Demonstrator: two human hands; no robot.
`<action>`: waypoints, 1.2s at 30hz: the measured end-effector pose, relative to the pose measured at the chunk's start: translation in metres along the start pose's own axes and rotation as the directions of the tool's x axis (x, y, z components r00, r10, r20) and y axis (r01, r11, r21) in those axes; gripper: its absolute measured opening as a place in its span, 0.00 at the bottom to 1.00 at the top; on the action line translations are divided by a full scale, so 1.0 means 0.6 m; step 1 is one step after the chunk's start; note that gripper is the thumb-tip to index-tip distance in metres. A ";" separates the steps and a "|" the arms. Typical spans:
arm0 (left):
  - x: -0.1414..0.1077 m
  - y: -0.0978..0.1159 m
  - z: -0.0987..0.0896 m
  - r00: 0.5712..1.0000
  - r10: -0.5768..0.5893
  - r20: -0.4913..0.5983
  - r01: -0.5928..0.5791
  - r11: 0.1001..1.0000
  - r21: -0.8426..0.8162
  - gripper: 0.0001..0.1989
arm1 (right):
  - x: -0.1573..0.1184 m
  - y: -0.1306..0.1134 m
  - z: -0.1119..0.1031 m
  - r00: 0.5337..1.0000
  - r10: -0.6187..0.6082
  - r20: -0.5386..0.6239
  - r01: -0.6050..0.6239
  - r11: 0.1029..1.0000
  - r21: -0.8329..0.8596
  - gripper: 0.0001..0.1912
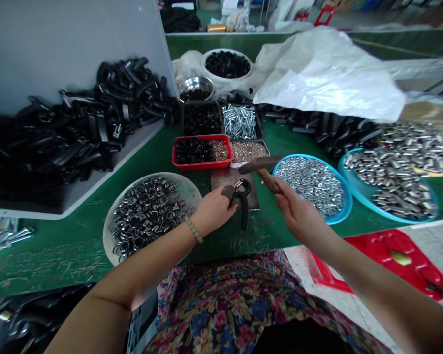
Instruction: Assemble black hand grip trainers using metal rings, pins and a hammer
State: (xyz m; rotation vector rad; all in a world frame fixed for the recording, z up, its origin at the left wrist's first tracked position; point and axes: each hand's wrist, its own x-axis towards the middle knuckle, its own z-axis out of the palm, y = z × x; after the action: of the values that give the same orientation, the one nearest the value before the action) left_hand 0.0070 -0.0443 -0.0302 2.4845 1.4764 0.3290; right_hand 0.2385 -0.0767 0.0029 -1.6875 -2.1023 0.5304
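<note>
My left hand (pixel 214 210), with a beaded bracelet at the wrist, is closed on a black clamp-like part (pixel 244 211). The part has a ring at its top and an arm pointing toward me; a small shiny metal piece shows by the ring. Beneath lies a flat metal plate (pixel 256 196) on the green table. My right hand (pixel 299 211) grips the wooden handle of a hammer (pixel 268 181). Its dark head is smeared by motion and hangs above the plate, apart from the black part.
Metal rings fill a white tray (pixel 109 236) on the left. Small silver pieces lie in a blue tray (pixel 349 209), metal sleeves in another blue tray (pixel 391 216). Behind the plate stand a red bin (pixel 203 166) and screws (pixel 239 122). Black handles (pixel 107 113) are heaped left.
</note>
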 end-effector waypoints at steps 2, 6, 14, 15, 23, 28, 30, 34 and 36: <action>0.040 -0.016 -0.031 0.985 -0.059 -0.161 0.055 0.998 -0.026 0.25 | -0.012 -0.002 0.007 1.000 -0.020 -0.009 0.020 0.999 0.025 0.27; 0.178 -0.036 -0.060 0.980 -0.051 -0.194 0.064 0.996 0.060 0.18 | -0.021 -0.005 0.015 0.985 -0.010 0.171 0.015 1.000 -0.026 0.24; 0.307 -0.014 0.001 1.000 0.029 -0.004 -0.028 0.988 0.153 0.14 | -0.026 0.004 -0.020 0.974 0.100 -0.202 -0.081 0.992 0.099 0.24; 0.308 -0.014 0.000 1.000 0.012 -0.021 -0.009 0.991 0.136 0.14 | -0.026 0.010 -0.019 0.971 0.116 -0.208 -0.097 0.990 0.099 0.24; 0.184 -0.004 -0.025 0.999 0.000 -0.040 -0.016 0.922 -0.387 0.11 | -0.034 0.050 0.003 0.957 0.191 -0.218 -0.160 0.975 0.154 0.24; 0.066 0.005 0.016 0.995 -0.053 -0.082 0.011 0.896 -0.444 0.08 | -0.042 0.062 0.014 0.948 0.251 -0.198 -0.205 0.952 0.227 0.25; 0.052 0.005 0.034 0.992 -0.060 -0.108 0.008 0.902 -0.431 0.08 | -0.044 0.062 0.016 0.950 0.242 -0.198 -0.192 0.951 0.242 0.25; 0.055 0.002 0.052 0.995 -0.008 -0.100 -0.023 0.954 -0.299 0.08 | -0.050 0.060 0.019 0.953 0.221 -0.205 -0.170 0.956 0.239 0.25; 0.058 0.001 0.055 0.995 0.029 -0.091 -0.048 0.976 -0.213 0.09 | -0.052 0.060 0.020 0.953 0.230 -0.195 -0.181 0.954 0.241 0.25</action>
State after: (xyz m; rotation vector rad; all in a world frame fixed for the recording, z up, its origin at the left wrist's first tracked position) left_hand 0.0337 -0.0166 -0.0584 2.3552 1.3458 0.5795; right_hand 0.2683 -0.1006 -0.0284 -1.7569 -1.6570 0.5847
